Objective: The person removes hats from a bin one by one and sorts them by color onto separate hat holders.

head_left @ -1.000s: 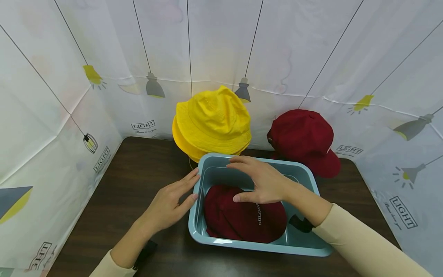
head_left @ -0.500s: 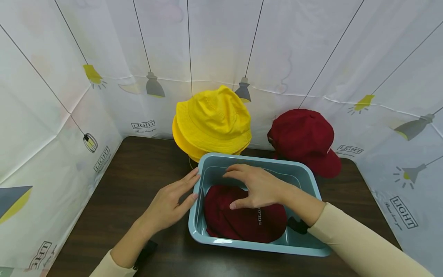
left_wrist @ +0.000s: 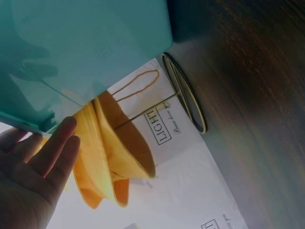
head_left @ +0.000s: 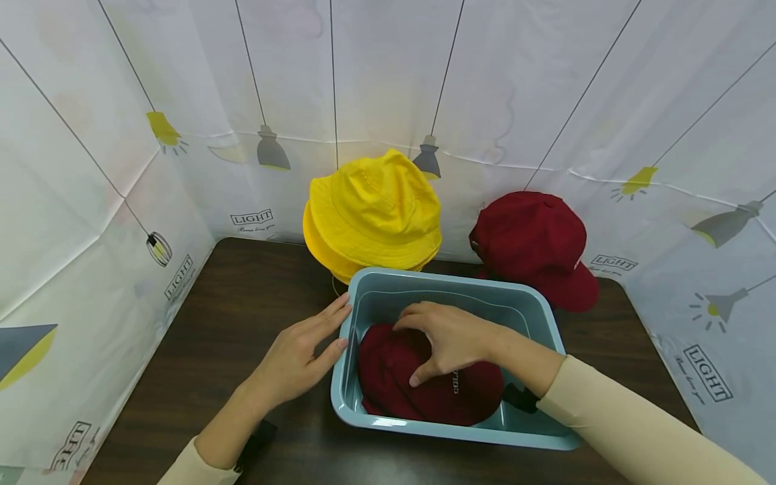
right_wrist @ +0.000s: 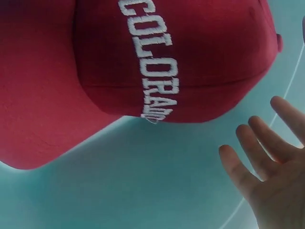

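Note:
A dark red baseball cap [head_left: 394,377] with white "COLORADO" lettering lies inside a light blue plastic basin [head_left: 448,434]. My right hand [head_left: 451,340] reaches into the basin over the cap, thumb and fingers spread apart in a loose curve. In the right wrist view its fingers [right_wrist: 248,176] stand beside the cap's crown, with a gap between them and the fabric. Against the basin's left rim rest the straight fingertips of my left hand [head_left: 300,357]. The left wrist view shows those fingers [left_wrist: 55,148] at the basin's outer wall [left_wrist: 119,43].
Behind the basin, stacked yellow bucket hats [head_left: 376,212] sit on a wire stand [left_wrist: 190,105]. Another dark red cap [head_left: 530,236] stands at the back right, close to the basin's corner. A printed white curtain [head_left: 388,81] encloses the dark wooden table [head_left: 254,289].
My right hand has lowered into the basin toward the cap, and its thumb and fingers have curved in slightly. The left hand stays at the rim.

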Demonstrator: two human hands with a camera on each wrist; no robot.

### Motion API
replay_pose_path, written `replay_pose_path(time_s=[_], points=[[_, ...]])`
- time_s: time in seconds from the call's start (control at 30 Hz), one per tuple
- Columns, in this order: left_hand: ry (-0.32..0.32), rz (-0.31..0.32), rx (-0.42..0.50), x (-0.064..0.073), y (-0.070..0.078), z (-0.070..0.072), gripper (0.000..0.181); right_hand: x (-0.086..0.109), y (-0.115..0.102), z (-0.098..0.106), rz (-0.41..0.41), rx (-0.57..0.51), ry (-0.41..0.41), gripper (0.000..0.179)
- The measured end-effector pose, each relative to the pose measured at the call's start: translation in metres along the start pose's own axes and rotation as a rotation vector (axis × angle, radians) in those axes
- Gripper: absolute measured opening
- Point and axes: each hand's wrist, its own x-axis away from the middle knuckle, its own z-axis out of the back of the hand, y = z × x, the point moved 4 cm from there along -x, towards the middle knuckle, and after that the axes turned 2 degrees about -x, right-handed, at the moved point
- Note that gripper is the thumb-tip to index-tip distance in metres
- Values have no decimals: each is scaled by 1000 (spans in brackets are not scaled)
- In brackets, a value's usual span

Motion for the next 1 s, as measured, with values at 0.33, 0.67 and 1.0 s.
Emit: replay_pose_path(time_s=[0.33, 0.67, 1.0], points=[[0, 4, 2, 0, 0, 1, 54, -2, 5, -9, -23, -92, -70, 84], [0, 6, -2, 0, 1, 2, 54, -6, 5, -21, 4, -43, -108, 74], [-1, 1, -2, 0, 0, 0, 55, -7, 2, -25, 23, -63, -105, 49]])
